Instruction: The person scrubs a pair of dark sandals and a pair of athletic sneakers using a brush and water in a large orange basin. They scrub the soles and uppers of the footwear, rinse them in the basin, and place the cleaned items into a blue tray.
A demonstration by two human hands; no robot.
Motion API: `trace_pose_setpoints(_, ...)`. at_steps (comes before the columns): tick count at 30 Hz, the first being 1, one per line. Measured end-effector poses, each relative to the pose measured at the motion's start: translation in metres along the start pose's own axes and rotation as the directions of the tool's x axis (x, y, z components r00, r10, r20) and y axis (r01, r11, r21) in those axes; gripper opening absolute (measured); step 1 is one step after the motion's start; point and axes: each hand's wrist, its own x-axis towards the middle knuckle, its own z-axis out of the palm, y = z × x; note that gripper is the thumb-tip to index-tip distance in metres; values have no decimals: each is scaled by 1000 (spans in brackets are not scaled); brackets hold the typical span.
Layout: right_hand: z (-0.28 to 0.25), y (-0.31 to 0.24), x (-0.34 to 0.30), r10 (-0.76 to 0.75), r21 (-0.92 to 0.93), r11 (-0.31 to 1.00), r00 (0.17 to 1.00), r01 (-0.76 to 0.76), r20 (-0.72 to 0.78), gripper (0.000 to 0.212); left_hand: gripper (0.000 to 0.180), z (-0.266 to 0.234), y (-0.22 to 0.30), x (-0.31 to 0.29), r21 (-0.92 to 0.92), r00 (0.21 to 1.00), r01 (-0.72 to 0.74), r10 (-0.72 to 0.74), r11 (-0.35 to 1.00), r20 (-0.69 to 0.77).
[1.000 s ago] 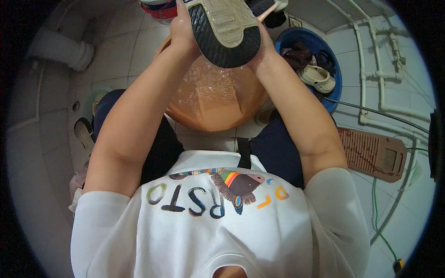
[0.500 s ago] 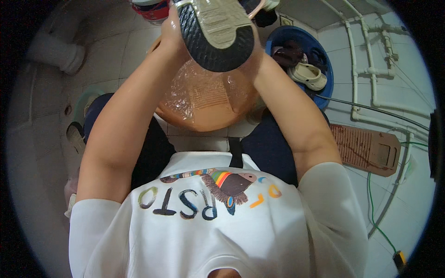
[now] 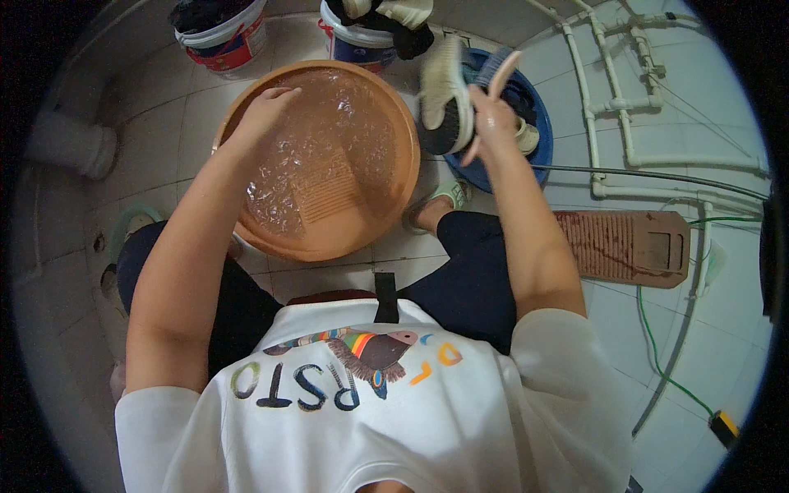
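Note:
My right hand (image 3: 495, 123) is raised at the right of the basin, closed around a shoe (image 3: 444, 99) and a scrubbing brush (image 3: 503, 76). The shoe is smeared by motion; its pale-and-black sole shows. The brush has a pinkish handle and grey-blue bristles. My left hand (image 3: 267, 111) holds nothing I can see; its loosely bent fingers reach over the water inside the left rim of the orange-brown basin (image 3: 400, 209). Clear, rippling water fills the basin, and a ridged washboard surface (image 3: 329, 189) shows through it.
A blue tub (image 3: 542, 148) with several shoes stands behind my right hand. Two buckets, one dark-filled (image 3: 226, 51) and one topped with shoes (image 3: 362, 37), stand beyond the basin. A brown washboard (image 3: 625, 246) lies at right, near white wall pipes (image 3: 592, 107) and a green cord (image 3: 649, 329).
The shoe has moved from above the basin to the right, out over the blue tub's edge, in my right hand. My left hand has come off it and moved left to the basin.

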Motion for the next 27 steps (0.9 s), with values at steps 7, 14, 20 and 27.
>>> trace_pose_setpoints(7, -112, 39, 78, -74, -824, 557, 983, -98, -167, 46, 44, -10, -7, 27, 71, 995, -96, 95, 993, 15)
trace_pose_setpoints(14, -107, 71, 93, 50, -717, 658, 963, -231, -264, 38, 46, -27, 48, -17, -163, 968, -208, 179, 964, -178)
trace_pose_setpoints(20, -6, 28, 43, -126, -631, 759, 987, 158, 95, 38, 47, -147, 69, -64, -277, 864, -455, 344, 846, -369)
trace_pose_setpoints(27, 99, 58, 22, -155, -511, 601, 717, 614, 680, 46, 42, -318, -117, -116, -127, 613, -335, 114, 934, -781)
